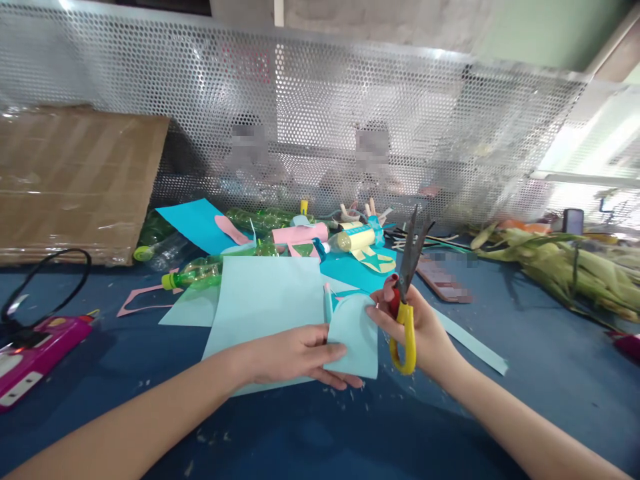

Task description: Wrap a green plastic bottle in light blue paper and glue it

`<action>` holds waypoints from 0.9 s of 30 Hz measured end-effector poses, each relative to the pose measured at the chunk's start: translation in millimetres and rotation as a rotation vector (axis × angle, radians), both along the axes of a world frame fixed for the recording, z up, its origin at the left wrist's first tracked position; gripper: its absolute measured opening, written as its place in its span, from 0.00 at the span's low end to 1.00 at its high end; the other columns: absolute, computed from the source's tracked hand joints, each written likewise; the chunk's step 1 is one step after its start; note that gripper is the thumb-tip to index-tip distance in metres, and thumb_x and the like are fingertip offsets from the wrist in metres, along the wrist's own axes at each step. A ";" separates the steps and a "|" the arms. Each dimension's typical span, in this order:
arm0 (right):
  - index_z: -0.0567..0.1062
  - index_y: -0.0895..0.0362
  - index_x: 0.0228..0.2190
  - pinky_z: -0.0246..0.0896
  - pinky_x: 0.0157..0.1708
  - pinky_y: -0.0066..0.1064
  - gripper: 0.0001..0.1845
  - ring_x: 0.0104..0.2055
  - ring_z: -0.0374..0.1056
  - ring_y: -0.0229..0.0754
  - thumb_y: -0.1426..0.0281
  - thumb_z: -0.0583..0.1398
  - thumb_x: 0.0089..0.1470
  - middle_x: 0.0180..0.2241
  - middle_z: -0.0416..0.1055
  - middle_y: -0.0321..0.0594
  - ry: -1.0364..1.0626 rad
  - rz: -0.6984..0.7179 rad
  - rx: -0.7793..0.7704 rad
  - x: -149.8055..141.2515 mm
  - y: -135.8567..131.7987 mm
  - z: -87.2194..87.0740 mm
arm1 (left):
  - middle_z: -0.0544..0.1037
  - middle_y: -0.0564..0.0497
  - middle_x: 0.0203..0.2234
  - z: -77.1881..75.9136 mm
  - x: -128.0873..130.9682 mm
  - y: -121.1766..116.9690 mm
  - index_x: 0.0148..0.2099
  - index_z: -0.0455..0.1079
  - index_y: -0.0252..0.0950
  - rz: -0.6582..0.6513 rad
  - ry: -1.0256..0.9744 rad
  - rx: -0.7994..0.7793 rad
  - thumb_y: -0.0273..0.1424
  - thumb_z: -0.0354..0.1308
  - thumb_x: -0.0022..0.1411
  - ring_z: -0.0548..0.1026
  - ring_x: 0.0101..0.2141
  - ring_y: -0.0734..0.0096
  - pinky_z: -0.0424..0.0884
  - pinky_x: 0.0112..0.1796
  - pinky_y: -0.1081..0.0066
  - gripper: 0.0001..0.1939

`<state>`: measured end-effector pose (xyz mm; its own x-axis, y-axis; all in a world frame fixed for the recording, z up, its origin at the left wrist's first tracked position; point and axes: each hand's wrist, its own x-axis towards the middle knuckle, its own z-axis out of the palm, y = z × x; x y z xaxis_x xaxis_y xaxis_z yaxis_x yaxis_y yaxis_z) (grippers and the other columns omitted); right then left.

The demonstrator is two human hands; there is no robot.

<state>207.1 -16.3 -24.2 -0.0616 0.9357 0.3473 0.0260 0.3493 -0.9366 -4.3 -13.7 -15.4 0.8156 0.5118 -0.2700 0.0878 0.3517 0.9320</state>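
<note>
My left hand (320, 357) grips a small light-blue piece of paper (356, 340) by its left side, thumb on top and fingers beneath. The piece has a rounded upper edge. In my right hand (413, 320) is a pair of scissors (407, 293) with one red and one yellow handle loop, blades pointing up and slightly apart. Fingertips of that hand touch the upper right corner of the paper piece. Behind my left hand lies a larger light-blue sheet (270, 300), and a pale-blue pen-like stick (329, 303) stands out beside the cut piece.
Green plastic bottles (200, 272), a paper-wrapped bottle (355, 238) and pink paper scraps (145, 300) lie behind the sheet. A pink power strip (45, 353) is at left, a phone (443, 279) and corn husks (555, 260) at right. A perforated metal screen (320, 120) stands behind.
</note>
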 end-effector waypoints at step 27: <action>0.63 0.51 0.28 0.61 0.30 0.30 0.19 0.29 0.61 0.38 0.56 0.66 0.49 0.27 0.62 0.33 -0.040 -0.057 0.040 3.2 -0.2 -2.2 | 0.81 0.41 0.37 3.5 2.2 6.3 0.37 0.74 0.30 0.090 0.110 0.097 0.50 0.63 0.54 0.81 0.40 0.52 0.74 0.46 0.56 0.25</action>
<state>210.3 -16.5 -26.4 -0.0231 0.9237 0.3825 0.0836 0.3830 -0.9200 -2.1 -7.4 -11.9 0.7334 0.6098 -0.3004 0.1631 0.2712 0.9486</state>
